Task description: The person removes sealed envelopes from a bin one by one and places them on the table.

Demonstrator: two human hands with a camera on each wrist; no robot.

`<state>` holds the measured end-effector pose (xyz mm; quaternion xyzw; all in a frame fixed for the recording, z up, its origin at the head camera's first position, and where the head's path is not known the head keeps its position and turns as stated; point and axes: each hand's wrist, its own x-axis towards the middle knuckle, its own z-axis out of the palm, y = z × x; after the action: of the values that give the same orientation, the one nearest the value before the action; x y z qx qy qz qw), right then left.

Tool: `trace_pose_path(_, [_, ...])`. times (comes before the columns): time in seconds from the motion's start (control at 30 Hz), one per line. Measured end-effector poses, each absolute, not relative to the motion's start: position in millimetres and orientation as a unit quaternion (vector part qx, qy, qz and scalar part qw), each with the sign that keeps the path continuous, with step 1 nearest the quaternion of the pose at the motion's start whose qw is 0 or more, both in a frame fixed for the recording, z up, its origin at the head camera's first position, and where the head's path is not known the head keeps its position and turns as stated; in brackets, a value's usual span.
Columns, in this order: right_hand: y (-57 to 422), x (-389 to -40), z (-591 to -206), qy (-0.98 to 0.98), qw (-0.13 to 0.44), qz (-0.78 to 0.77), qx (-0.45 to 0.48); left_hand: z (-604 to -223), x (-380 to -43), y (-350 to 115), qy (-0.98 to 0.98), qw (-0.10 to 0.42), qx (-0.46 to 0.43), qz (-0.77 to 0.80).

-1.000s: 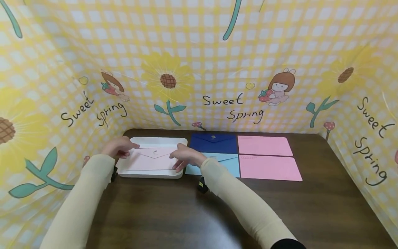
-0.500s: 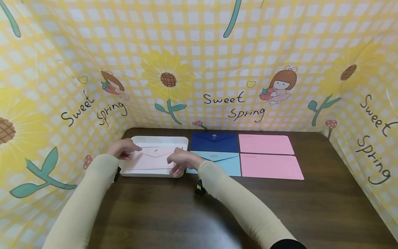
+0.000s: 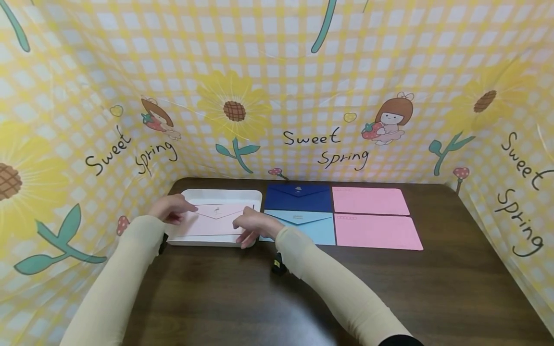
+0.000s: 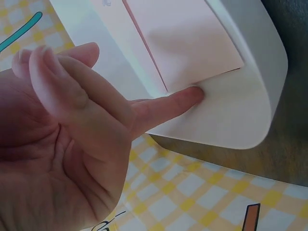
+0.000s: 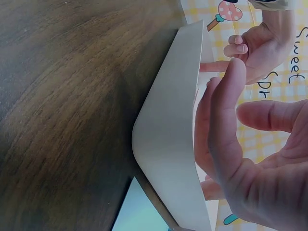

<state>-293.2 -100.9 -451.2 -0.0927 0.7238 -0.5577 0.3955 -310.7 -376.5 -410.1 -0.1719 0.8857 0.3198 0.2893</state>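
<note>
A pale pink envelope (image 3: 216, 222) with a pointed flap lies inside a shallow white tray (image 3: 222, 194) at the left of the table. At its left end is my left hand (image 3: 173, 209); in the left wrist view the straight index finger (image 4: 168, 107) touches the tray floor beside the envelope's edge, while the other fingers are loosely bent. My right hand (image 3: 257, 225) is over the envelope's right end, its fingers bent and the thumb apart. The tray wall (image 5: 166, 120) hides those fingertips' contact in the right wrist view.
Right of the tray lie a dark blue envelope (image 3: 298, 201) and, in front of it, a light blue envelope (image 3: 318, 229). Beyond them are an upper pink envelope (image 3: 370, 201) and a lower pink envelope (image 3: 376, 232). Checked yellow cloth (image 3: 320, 96) surrounds the brown table (image 3: 233, 298).
The head view has shifted slightly. Over the last second my right hand has moved a little left over the envelope's right end. Tray and envelope look unmoved.
</note>
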Motion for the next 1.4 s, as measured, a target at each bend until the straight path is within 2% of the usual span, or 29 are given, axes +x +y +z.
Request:
trace_pose_path(0.33, [-98.8, -295.3, -453.8, 0.722, 0.39, -0.565, -0.087, -413.7, -309.5, -373.5, 0.885, 0.293, -0.157, 0.325])
trace_pose_path(1.03, [-93.1, -294.6, -446.7, 0.739, 0.382, -0.546, -0.095, -409.4, -306.3, -375.9, 0.886, 0.263, -0.162, 0.346])
trace_pose_path(1.4, [-92.8, -295.5, -448.4, 0.743, 0.377, -0.545, -0.096, -419.7, -311.2, -384.6, 0.897, 0.247, -0.165, 0.328])
